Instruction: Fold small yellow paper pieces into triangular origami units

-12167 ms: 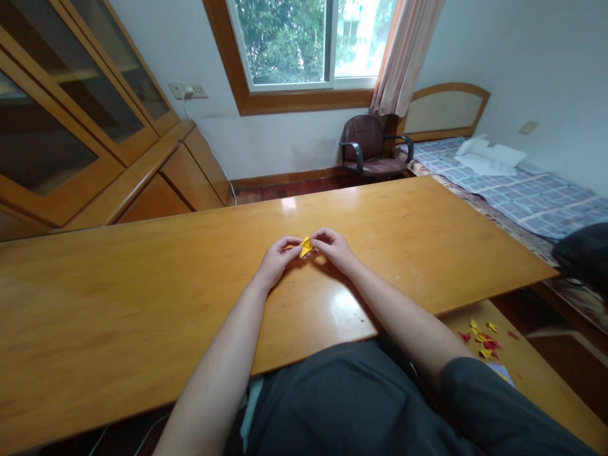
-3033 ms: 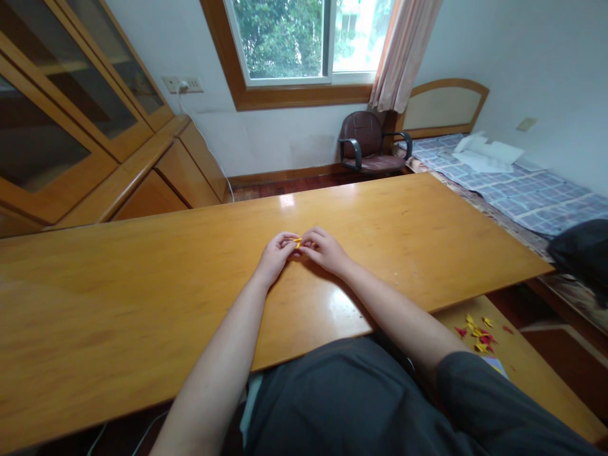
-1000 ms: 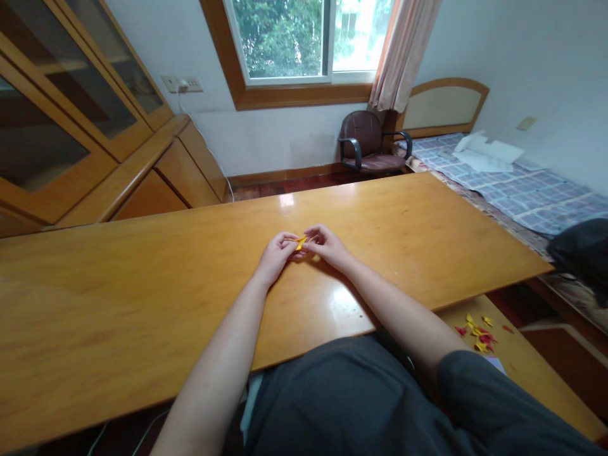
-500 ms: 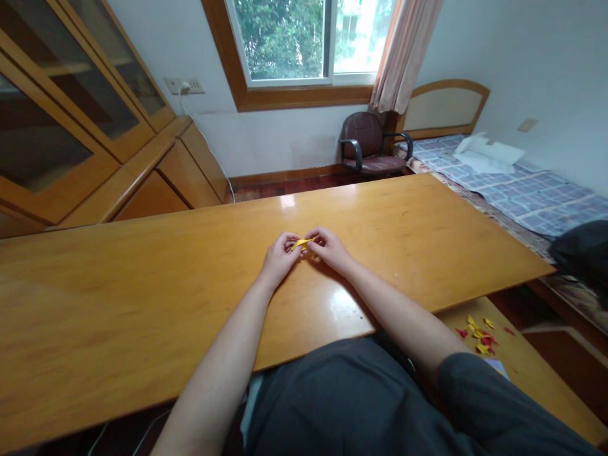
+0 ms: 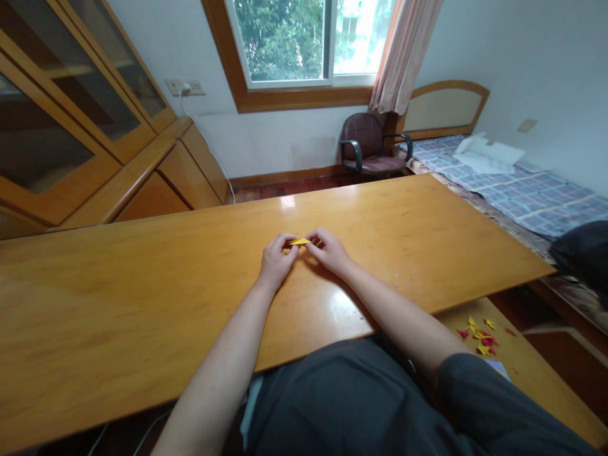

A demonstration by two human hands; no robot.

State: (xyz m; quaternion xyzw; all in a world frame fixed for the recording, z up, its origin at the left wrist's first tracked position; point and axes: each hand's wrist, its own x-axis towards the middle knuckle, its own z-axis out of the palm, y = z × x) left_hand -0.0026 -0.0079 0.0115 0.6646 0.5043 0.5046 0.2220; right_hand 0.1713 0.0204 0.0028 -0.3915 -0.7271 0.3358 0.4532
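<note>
A small folded piece of yellow paper (image 5: 301,241) is held just above the wooden table (image 5: 142,285), between my two hands. My left hand (image 5: 277,258) pinches its left end with thumb and fingers. At the right end, my right hand (image 5: 329,248) grips the paper's tip between thumb and forefinger. Parts of the paper's lower and left side are hidden behind the left fingers, so its full shape does not show.
Several small yellow and red folded paper pieces (image 5: 483,339) lie on a lower surface (image 5: 532,380) at my right. A brown armchair (image 5: 363,139) stands beyond the table's far edge. Right of it is a bed (image 5: 541,190); a glass-door cabinet (image 5: 114,114) is at left.
The yellow paper has turned and now shows a flatter, pointed triangular outline. My left hand has shifted very slightly left; the right hand has hardly moved.
</note>
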